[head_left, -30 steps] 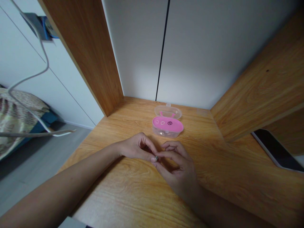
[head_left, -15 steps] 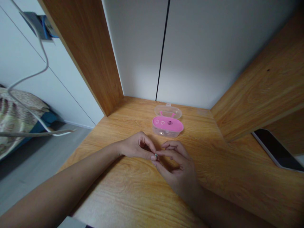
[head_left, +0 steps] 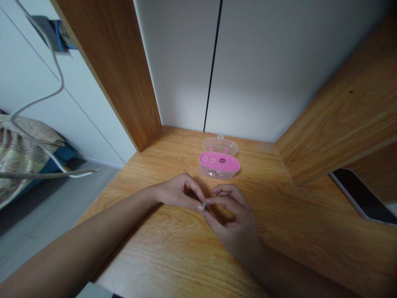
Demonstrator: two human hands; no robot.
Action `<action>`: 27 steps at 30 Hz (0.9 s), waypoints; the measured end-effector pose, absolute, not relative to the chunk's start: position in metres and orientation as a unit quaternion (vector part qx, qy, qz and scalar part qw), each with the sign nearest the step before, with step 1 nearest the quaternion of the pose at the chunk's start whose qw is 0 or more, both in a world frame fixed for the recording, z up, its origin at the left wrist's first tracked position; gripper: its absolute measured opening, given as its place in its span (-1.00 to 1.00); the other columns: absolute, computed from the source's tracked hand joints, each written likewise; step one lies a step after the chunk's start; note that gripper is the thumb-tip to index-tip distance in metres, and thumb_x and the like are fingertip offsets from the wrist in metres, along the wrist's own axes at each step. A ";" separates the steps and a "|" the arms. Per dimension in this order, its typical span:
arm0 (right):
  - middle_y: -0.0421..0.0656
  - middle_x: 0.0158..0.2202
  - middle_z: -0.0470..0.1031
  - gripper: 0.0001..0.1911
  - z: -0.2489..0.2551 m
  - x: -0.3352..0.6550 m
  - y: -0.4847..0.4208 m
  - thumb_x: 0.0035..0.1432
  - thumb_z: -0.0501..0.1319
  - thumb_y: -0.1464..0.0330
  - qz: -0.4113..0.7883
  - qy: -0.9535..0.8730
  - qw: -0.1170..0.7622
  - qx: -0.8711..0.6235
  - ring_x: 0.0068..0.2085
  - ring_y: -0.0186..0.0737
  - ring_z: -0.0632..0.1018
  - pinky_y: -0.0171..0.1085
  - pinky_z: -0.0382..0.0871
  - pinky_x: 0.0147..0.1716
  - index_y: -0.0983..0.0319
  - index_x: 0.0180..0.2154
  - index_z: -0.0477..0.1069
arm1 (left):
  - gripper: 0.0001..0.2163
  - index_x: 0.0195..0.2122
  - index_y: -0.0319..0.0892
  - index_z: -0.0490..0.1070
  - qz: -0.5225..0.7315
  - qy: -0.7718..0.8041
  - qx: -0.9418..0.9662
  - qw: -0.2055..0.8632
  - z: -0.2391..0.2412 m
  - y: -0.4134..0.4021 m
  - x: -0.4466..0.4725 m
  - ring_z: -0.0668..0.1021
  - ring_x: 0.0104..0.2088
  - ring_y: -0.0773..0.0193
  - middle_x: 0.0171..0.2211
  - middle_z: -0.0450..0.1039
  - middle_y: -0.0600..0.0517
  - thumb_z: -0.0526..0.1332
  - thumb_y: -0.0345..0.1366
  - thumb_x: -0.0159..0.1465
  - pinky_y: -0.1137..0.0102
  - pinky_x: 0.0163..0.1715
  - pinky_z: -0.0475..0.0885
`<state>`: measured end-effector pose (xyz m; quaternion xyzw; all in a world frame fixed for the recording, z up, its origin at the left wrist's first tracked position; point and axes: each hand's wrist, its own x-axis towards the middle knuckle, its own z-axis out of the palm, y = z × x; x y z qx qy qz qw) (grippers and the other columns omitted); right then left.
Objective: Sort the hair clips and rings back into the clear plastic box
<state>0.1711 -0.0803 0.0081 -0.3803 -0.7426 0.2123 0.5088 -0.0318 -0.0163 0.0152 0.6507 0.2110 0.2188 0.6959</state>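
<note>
My left hand (head_left: pixel 178 192) and my right hand (head_left: pixel 231 217) meet over the wooden desk (head_left: pixel 173 248). Both pinch a tiny metallic piece (head_left: pixel 204 204) between their fingertips; it is too small to name. The other fingers of each hand are curled. Just beyond the hands lies a small open plastic case (head_left: pixel 219 164) with a pink insert holding a few small rings and a clear lid folded back.
A dark phone (head_left: pixel 361 195) lies on a lower shelf at the right. Wooden side panels (head_left: pixel 118 70) and a white back wall enclose the desk. A white cable (head_left: pixel 40 103) hangs at the left over a patterned bed cover (head_left: pixel 18 153).
The hands have barely moved; the fingertips shift slightly around the tiny piece.
</note>
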 end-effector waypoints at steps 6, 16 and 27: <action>-0.18 -0.19 0.41 -0.77 0.007 0.171 -0.080 0.06 0.35 0.52 0.219 -0.742 0.509 -0.378 -0.19 -0.26 0.55 -0.25 0.50 -0.23 0.11 -0.25 0.53 | -0.86 -0.24 -0.21 0.65 0.233 0.210 0.650 0.692 0.012 -0.016 -0.031 0.66 -0.29 0.38 -0.28 0.68 -0.05 0.43 -0.33 0.17 0.52 -0.19 0.54; -0.18 -0.18 0.41 -0.78 0.007 0.170 -0.079 0.08 0.35 0.49 0.224 -0.742 0.507 -0.376 -0.21 -0.28 0.55 -0.27 0.51 -0.26 0.10 -0.22 0.53 | -0.88 -0.27 -0.21 0.65 0.226 0.229 0.651 0.687 0.013 -0.015 -0.031 0.65 -0.32 0.41 -0.31 0.68 -0.03 0.45 -0.36 0.15 0.56 -0.21 0.52; -0.18 -0.15 0.42 -0.73 0.003 0.171 -0.079 0.07 0.35 0.52 0.242 -0.738 0.504 -0.379 -0.21 -0.27 0.56 -0.25 0.51 -0.23 0.09 -0.20 0.55 | -0.83 -0.26 -0.21 0.65 0.225 0.236 0.640 0.696 0.012 -0.014 -0.031 0.65 -0.34 0.41 -0.32 0.68 -0.02 0.46 -0.27 0.14 0.56 -0.24 0.52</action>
